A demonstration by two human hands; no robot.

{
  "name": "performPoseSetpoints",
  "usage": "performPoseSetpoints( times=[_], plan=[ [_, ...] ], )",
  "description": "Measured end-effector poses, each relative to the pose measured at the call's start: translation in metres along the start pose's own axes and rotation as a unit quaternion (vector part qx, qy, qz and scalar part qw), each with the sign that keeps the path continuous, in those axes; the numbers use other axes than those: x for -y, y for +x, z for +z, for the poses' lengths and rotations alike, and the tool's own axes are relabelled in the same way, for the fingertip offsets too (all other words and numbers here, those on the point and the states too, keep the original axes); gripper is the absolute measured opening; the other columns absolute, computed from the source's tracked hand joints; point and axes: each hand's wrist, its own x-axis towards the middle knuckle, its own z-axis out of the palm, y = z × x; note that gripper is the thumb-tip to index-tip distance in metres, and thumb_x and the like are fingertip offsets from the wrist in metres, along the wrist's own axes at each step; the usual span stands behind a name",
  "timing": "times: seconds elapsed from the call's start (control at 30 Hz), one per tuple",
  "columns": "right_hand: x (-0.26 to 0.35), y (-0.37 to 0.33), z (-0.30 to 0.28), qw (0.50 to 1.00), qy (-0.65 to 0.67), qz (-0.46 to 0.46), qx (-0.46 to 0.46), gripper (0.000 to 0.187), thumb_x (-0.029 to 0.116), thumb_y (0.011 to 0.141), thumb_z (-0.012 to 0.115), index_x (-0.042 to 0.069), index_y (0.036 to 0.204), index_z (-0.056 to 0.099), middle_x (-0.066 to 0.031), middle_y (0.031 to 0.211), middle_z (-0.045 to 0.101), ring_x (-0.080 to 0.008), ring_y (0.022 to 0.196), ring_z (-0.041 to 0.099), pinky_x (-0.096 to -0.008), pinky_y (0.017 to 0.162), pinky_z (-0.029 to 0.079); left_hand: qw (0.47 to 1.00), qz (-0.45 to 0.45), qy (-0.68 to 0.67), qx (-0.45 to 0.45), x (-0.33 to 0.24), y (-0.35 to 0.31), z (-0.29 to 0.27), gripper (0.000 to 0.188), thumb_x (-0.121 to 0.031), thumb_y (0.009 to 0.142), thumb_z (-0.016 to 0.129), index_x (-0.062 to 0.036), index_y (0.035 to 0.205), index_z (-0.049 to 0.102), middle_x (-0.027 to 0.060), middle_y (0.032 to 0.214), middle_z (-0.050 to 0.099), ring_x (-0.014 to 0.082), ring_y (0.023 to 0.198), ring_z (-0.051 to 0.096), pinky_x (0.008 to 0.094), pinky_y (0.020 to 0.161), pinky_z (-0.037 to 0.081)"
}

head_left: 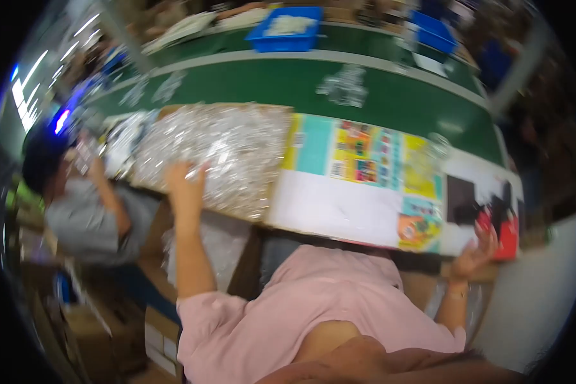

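My left hand (185, 182) reaches over a shallow cardboard tray (287, 137) heaped with clear plastic pieces (227, 144). Its thumb stands apart from the fingers, and the fingertips are at the near side of the heap, with nothing visible in them. At the right end of the table, my right hand (472, 257) is raised by the edge with its fingers bent. A small red thing (484, 221) shows at its fingertips; blur hides whether they grip it. Just beside it are a flat red piece (509, 238) and a dark rectangle (461, 200).
A colourful printed board (339, 205) covers the middle of the table. Beyond runs a green work surface (237, 80) with loose clear plastic pieces (344, 85) and a blue bin (285, 31). A co-worker (93, 214) sits on the left. Cardboard boxes (102, 333) stand at the lower left.
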Motion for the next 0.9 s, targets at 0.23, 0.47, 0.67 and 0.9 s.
performPoseSetpoints(
  times=[0.23,0.47,0.67,0.9],
  plan=[
    [-0.048,-0.012,-0.012,0.967,0.082,0.179,-0.161,0.036,0.003,0.087,0.046,0.001,0.120,0.033,-0.0100,0.116,0.042,-0.0139,0.094,0.049,-0.0272,0.088,0.038,0.989,-0.040,0.045,0.133,0.044,-0.037,0.002,0.029,-0.024,0.075,0.065,0.0013,0.088,0.057,0.0147,0.079,0.054,0.0303,0.076,0.052,0.0385,0.071,0.041],
    [-0.110,-0.032,0.028,0.973,0.035,0.222,-0.053,0.067,0.014,0.077,0.066,-0.001,0.130,0.027,-0.0151,0.128,0.038,-0.0260,0.115,0.040,-0.0348,0.099,0.030,0.987,-0.119,-0.013,0.111,0.026,-0.059,-0.005,0.031,-0.023,0.080,0.058,0.0004,0.100,0.059,0.0177,0.094,0.061,0.0310,0.088,0.058,0.0358,0.076,0.045],
    [-0.116,-0.012,0.030,0.973,-0.080,0.215,0.040,0.042,0.019,0.080,0.064,-0.006,0.110,0.051,-0.0148,0.103,0.060,-0.0216,0.092,0.056,-0.0323,0.084,0.042,0.989,-0.122,-0.079,-0.013,0.025,-0.061,0.007,0.020,-0.020,0.076,0.061,-0.0034,0.088,0.060,0.0137,0.085,0.059,0.0288,0.081,0.055,0.0384,0.074,0.043],
    [-0.088,0.009,0.026,0.960,-0.099,0.213,-0.150,0.044,0.027,0.085,0.059,-0.013,0.101,0.052,-0.0220,0.097,0.061,-0.0255,0.076,0.059,-0.0330,0.068,0.047,0.976,-0.170,-0.001,-0.140,0.108,-0.028,-0.002,0.016,-0.016,0.074,0.063,-0.0031,0.082,0.061,0.0129,0.079,0.055,0.0288,0.080,0.053,0.0383,0.074,0.042]
  ],
)
